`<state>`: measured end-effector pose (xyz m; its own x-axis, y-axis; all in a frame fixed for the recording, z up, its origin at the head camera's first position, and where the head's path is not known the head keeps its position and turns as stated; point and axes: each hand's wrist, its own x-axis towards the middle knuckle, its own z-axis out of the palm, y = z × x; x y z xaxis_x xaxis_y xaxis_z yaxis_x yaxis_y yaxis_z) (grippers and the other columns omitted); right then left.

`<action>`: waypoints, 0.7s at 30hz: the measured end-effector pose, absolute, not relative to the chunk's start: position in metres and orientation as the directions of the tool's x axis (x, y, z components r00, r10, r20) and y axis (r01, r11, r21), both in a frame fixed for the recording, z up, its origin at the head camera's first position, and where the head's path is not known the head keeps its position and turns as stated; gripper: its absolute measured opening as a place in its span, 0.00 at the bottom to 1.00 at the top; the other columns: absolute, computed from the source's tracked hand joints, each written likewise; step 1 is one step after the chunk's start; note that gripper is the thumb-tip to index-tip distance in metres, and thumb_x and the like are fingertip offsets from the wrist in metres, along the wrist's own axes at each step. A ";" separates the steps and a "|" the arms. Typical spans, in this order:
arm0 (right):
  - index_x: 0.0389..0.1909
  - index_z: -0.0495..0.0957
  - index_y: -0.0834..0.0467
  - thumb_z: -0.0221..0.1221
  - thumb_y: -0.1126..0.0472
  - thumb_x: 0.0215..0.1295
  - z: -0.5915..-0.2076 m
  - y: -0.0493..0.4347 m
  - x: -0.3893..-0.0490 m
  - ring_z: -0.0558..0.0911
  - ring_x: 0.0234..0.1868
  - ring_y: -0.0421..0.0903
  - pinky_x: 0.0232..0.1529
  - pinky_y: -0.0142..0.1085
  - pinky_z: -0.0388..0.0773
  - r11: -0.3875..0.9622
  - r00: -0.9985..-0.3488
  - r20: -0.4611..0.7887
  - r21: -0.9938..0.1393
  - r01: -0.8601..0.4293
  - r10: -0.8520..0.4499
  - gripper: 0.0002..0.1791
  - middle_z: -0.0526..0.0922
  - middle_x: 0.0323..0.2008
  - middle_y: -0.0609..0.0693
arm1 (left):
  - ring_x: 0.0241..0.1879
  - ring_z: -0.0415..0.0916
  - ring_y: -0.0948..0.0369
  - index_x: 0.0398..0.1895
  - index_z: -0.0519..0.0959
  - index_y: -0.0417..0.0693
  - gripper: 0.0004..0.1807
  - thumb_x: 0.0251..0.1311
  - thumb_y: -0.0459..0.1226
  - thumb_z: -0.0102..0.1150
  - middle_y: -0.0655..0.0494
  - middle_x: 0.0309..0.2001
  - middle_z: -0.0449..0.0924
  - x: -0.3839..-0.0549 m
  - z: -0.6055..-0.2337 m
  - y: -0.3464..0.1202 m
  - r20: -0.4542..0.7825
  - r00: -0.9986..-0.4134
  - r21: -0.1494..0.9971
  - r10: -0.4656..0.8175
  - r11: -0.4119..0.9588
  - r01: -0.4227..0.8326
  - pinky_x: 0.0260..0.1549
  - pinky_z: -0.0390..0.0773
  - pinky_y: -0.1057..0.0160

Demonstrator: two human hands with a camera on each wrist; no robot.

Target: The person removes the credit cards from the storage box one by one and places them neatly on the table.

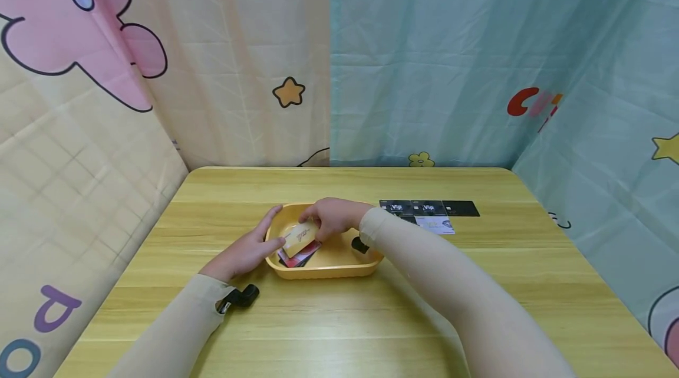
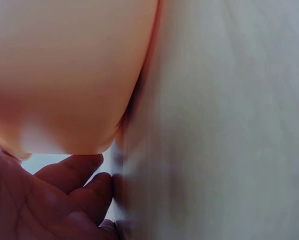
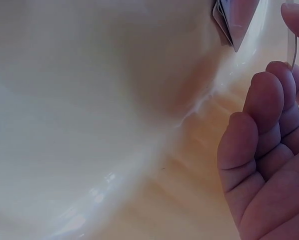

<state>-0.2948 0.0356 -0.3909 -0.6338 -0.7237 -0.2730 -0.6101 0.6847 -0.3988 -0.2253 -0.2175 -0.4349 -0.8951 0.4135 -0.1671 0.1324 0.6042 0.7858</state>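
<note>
- Inside yellow tray [image 1: 331, 272]: right hand [image 1: 338, 214] pinches cream card [image 1: 299, 238] above red card [image 1: 298, 259].
- At tray's left end: left hand [image 1: 245, 253], thumb and fingers spread wide.

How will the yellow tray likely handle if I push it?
The yellow tray will probably slide rather than tip, being broad and low on the table. Its smooth, shiny surface suggests light plastic, perhaps slick to grip. The red card lying inside could shift with a sharp push.
</note>
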 end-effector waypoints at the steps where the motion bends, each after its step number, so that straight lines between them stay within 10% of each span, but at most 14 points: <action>1: 0.69 0.79 0.52 0.70 0.61 0.62 -0.391 0.036 -0.295 0.74 0.33 0.43 0.33 0.31 0.70 0.685 -0.634 -0.274 -0.400 -0.609 -0.723 0.32 0.76 0.32 0.47 | 0.81 0.49 0.34 0.87 0.35 0.71 0.46 0.78 0.56 0.50 0.39 0.85 0.47 -0.225 -0.435 -0.218 -0.166 -0.896 0.785 0.413 0.605 0.133 0.75 0.53 0.27; 21: 0.68 0.79 0.52 0.68 0.63 0.62 -0.388 0.037 -0.294 0.72 0.29 0.40 0.30 0.30 0.69 0.674 -0.623 -0.269 -0.389 -0.627 -0.735 0.31 0.75 0.29 0.45 | 0.81 0.50 0.34 0.87 0.35 0.70 0.46 0.77 0.57 0.51 0.41 0.85 0.47 -0.223 -0.432 -0.216 -0.181 -0.896 0.780 0.406 0.614 0.121 0.75 0.53 0.26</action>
